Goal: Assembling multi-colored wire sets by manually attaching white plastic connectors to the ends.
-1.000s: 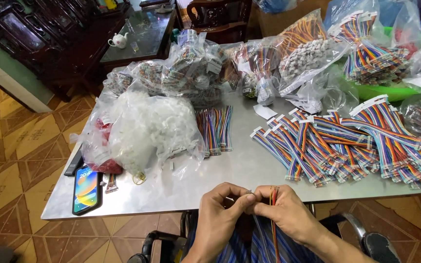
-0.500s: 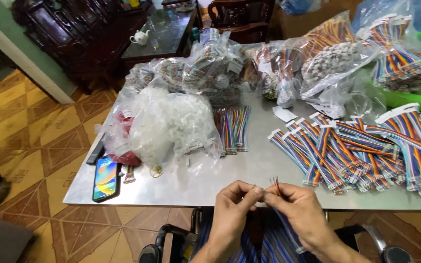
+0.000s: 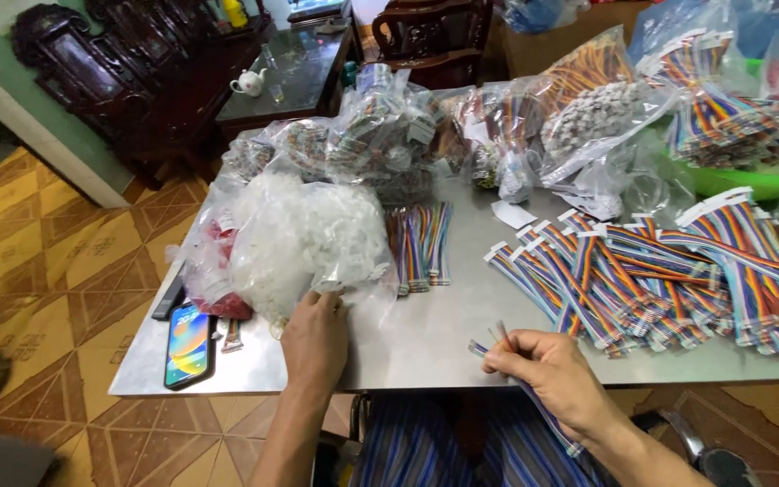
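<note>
A thin rainbow ribbon cable was held in the right hand, pinched betw. thumb and fingertips near its upper end, w/ the connector tips poking up just past the fingers and the rest trailing down off the table edge toward the lap; it was prob. gripped that close to the end so the tips could be kept steady. The grip was closed tight on the cable, fingers curled, wrist bent inward, forearm coming in from lower right. The left hand was laid palm-down, fingers loosely spread, on the lower edge of a clear bag of white plastic parts; nothing was clasped in it, only the bag's rim was touched, forearm reaching straight up from below. The bag was slumped against a smaller bag of red parts at the table's left. A phone was lying flat near the left corner of the steel table, well apart from the cable work. A short bundle of multicolour jumper wires was set mid-table, and a big fanned pile of finished ribbon cables was spread to the right, close to the right hand, presumably for easy reach. More filled bags were stacked along the far side.
</note>
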